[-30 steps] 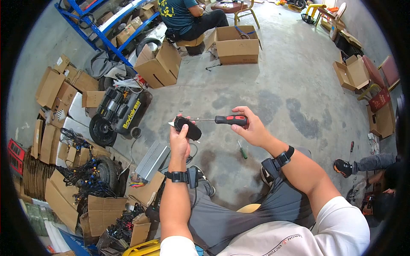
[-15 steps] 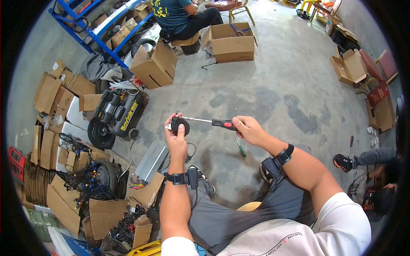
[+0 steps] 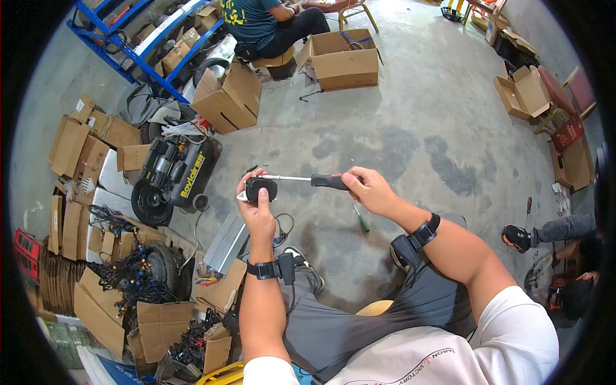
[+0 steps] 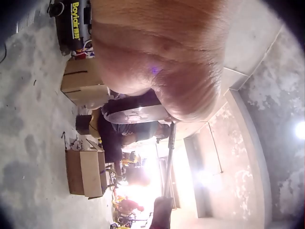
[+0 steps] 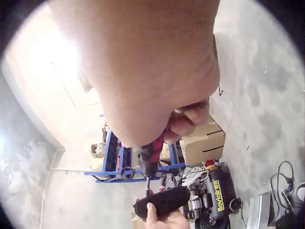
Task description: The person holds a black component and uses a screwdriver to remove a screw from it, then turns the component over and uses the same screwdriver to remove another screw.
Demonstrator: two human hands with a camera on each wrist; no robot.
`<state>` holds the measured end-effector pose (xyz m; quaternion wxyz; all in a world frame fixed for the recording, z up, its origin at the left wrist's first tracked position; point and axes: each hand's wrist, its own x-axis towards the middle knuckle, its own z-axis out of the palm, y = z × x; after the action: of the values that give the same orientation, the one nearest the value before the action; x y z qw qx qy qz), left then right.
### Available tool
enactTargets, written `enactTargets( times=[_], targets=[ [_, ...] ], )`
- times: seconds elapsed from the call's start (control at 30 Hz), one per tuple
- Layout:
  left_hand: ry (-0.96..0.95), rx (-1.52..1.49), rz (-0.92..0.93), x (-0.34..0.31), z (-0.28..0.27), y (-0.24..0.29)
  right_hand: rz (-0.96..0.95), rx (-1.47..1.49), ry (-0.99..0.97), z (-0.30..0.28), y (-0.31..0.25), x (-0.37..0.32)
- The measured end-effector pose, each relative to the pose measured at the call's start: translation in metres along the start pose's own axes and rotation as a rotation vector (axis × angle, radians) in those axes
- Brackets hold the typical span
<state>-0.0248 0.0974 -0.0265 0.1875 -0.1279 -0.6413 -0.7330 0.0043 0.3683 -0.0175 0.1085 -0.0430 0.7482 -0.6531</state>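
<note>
My left hand (image 3: 259, 221) grips a small black part with a rounded, flat face (image 3: 262, 188), its thumb laid over that face. A white pointed piece (image 3: 242, 196) sticks out at its left side. With the fingers of my right hand (image 3: 372, 191) I hold a screwdriver by the end of its black and red handle (image 3: 330, 181). Its long shaft runs level to the left, and the tip meets the upper edge of the part. From the right wrist, the part (image 5: 162, 202) looks long and oval, with the shaft standing against its edge.
A green-handled screwdriver (image 3: 361, 219) lies on the floor in front of my knees. To the left are a silver metal box (image 3: 226, 244), an air compressor (image 3: 186, 168) and tangled cables (image 3: 131, 263). Ahead, a person (image 3: 269, 29) sits beside an open carton (image 3: 346, 69).
Both hands have shifted left in view, and the black part has turned so its rounded face points more toward me. My right fingers have moved back toward the handle's end, and the handle has rotated.
</note>
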Motion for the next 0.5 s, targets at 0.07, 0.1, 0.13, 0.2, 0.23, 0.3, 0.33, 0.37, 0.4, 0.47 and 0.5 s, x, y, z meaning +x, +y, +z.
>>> enactTargets(
  times=[0.07, 0.1, 0.13, 0.2, 0.23, 0.3, 0.33, 0.37, 0.4, 0.47, 0.5],
  targets=[
    [-0.005, -0.015, 0.019, -0.0002, 0.0011, 0.0012, -0.017, 0.059, 0.001, 0.0007, -0.0005, -0.0007],
    [-0.006, -0.015, 0.018, 0.0001, 0.0007, 0.0003, -0.017, 0.06, 0.002, 0.0005, 0.0004, -0.0001],
    [-0.018, -0.006, 0.032, 0.0003, -0.0001, -0.0007, -0.009, 0.095, 0.006, 0.0008, 0.0018, 0.0012],
    [-0.03, 0.004, 0.045, 0.0002, -0.001, -0.0011, 0.0, 0.132, 0.009, 0.002, 0.0012, 0.0003],
    [-0.027, 0.007, 0.046, -0.0001, -0.0008, -0.0005, -0.02, 0.204, 0.017, 0.0038, -0.0025, -0.0029],
    [-0.025, 0.01, 0.048, 0.0014, -0.0009, -0.0002, -0.042, 0.276, 0.027, 0.0046, -0.0035, -0.0041],
    [-0.027, 0.013, 0.045, 0.0013, -0.0017, -0.0001, -0.105, 0.246, 0.024, 0.0046, -0.0015, -0.0035],
    [-0.03, 0.016, 0.042, 0.001, -0.0022, -0.0003, -0.167, 0.216, 0.021, 0.0045, 0.0, -0.0028],
    [-0.031, 0.016, 0.042, 0.0012, -0.0008, 0.0011, -0.167, 0.216, 0.022, 0.0042, 0.0006, -0.0017],
    [-0.018, 0.011, 0.039, 0.0004, 0.0019, 0.0041, -0.06, 0.139, 0.042, 0.0033, 0.0017, 0.0008],
    [-0.018, 0.011, 0.039, 0.0005, 0.0016, 0.0037, -0.06, 0.139, 0.042, 0.0014, 0.0036, 0.0031]
  ],
)
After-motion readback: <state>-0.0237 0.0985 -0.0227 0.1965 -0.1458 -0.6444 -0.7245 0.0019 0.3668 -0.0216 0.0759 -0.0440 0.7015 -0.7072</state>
